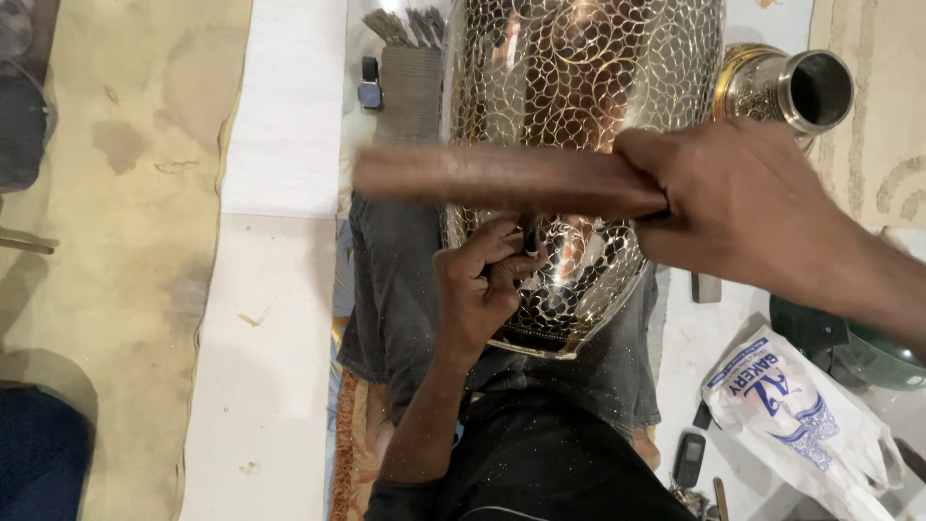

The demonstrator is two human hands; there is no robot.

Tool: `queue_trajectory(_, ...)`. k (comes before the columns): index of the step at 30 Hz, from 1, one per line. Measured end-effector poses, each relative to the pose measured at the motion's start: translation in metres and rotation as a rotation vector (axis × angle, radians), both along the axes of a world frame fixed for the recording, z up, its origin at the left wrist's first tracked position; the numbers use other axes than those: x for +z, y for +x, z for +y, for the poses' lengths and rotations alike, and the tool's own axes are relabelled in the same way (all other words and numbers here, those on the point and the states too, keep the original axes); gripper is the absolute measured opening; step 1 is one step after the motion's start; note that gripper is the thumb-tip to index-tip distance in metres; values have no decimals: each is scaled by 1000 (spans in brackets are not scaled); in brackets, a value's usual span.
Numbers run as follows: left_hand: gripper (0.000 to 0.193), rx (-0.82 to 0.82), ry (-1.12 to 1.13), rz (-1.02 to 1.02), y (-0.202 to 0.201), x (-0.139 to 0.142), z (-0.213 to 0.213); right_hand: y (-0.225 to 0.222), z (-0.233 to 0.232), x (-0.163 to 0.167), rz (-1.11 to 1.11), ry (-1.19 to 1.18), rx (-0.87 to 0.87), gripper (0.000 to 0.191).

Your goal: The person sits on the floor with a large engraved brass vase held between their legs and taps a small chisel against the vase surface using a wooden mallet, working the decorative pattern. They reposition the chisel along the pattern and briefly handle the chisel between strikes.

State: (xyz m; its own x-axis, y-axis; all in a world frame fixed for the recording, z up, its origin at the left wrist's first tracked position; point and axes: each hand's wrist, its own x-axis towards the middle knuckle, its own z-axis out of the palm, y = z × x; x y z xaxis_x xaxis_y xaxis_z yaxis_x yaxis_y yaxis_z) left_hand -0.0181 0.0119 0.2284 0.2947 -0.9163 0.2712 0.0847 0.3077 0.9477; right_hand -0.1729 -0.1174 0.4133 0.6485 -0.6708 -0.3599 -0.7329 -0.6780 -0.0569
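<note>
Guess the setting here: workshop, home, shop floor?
Likely a floor-level metal engraving workshop. The person sits on the floor with a large engraved brass vase across the lap; the left hand holds a small chisel on it and the right hand swings a wooden mallet. A second engraved brass vessel lies nearby.

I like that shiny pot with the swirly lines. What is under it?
The big patterned metal pot lies across the person's lap, on grey trousers. The left hand presses a small tool against it. Whatever lies directly beneath the pot is covered.
</note>
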Motion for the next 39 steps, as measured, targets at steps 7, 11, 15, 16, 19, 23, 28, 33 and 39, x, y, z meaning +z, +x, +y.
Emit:
queue_trajectory(7, 42, 22, 36, -73, 1, -2, -1, -17, -12, -23, 76, -65, 18, 13)
queue_trajectory(11, 42, 17, -20, -50, 2, -4, -2, -10, -8, -15, -128, 145, -103, 12)
queue_trajectory(15, 45, 4, 33, -66, 3, -9, -3, -7, -6, -6, -118, 59, -53, 16)
queue_trajectory(16, 46, -2, 11, -41, 4, -10, -3, -7, -6, -7, -380, 145, -107, 14)
queue_trajectory(19, 45, 1, -13, -24, 5, -14, -2, -6, -7, -11, 97, 40, 14, 17)
queue_trajectory(23, 51, -23, -41, 36, 5, -14, 1, -3, -4, -11, -125, 55, -100, 11)
queue_trajectory(28, 49, 17, 34, -4, 7, -11, 2, 1, 2, -1, 583, -147, -20, 20)
queue_trajectory(33, 58, -61, 19, 86, 10, -13, 3, 1, 1, 0, -346, 40, -149, 19)
queue_trajectory(39, 45, -35, 24, 42, 8, -18, 0, -7, -5, -2, -293, 99, -142, 17)
